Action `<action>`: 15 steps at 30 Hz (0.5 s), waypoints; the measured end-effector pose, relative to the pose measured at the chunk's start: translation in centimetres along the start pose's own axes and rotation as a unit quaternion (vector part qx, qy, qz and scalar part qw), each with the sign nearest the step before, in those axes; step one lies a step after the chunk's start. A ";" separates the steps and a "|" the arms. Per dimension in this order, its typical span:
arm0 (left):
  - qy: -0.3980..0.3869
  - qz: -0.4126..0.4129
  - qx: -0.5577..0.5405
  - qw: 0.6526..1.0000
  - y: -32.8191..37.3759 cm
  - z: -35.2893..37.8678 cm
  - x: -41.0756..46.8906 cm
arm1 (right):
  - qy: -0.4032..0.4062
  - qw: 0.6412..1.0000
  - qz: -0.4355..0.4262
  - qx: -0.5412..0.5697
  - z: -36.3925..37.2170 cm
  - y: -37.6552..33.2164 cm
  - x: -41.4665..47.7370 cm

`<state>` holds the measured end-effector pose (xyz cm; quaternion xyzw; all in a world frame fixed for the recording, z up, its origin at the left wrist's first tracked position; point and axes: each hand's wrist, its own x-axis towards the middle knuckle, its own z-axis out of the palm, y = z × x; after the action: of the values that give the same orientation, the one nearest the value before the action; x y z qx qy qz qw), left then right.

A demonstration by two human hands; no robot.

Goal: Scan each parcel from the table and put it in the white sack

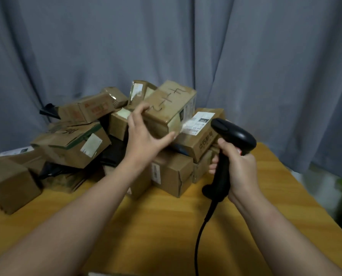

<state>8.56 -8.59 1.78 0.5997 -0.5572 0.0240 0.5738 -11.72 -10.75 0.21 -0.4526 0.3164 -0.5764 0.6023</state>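
A heap of brown cardboard parcels point(70, 144) covers the back of the wooden table point(162, 226). On top lies a parcel with black handwriting point(172, 102). My left hand point(146, 136) spans its near end, fingers on the left edge and thumb under the near right corner. My right hand point(240, 170) grips the handle of a black barcode scanner point(232, 134), whose head points at the heap. Just beyond the scanner lies a parcel with a white shipping label point(200, 124). The white sack is not in view.
Black plastic mailers point(114, 154) lie among the boxes. The scanner's black cable point(202, 232) hangs down across the table's front. A grey curtain point(166, 40) closes off the back. The table's right edge point(297, 176) drops away near a green plant.
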 end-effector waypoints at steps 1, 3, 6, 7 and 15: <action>-0.012 -0.024 -0.040 0.999 -0.3 -0.9 -2.5 | -0.005 1.000 0.005 0.012 0.1 0.3 -0.6; 0.002 -0.095 -0.137 0.986 -0.9 -2.1 -6.8 | -0.022 0.999 0.024 0.034 0.4 1.3 -2.0; 0.043 -0.190 -0.227 0.954 -1.1 -3.4 -12.3 | -0.054 0.996 0.058 0.051 1.1 3.8 -5.0; 0.044 -0.220 -0.223 0.949 -1.1 -3.8 -13.8 | -0.070 0.995 0.062 0.045 1.3 4.5 -6.3; -0.100 -0.338 -0.127 0.927 -2.1 -7.5 -19.0 | -0.144 0.986 0.084 0.023 2.3 9.3 -13.0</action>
<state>7.45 8.36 -9.72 0.6737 -0.3742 -0.3028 0.5608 -7.65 1.68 -9.15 -0.4882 0.2501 -0.4600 0.6982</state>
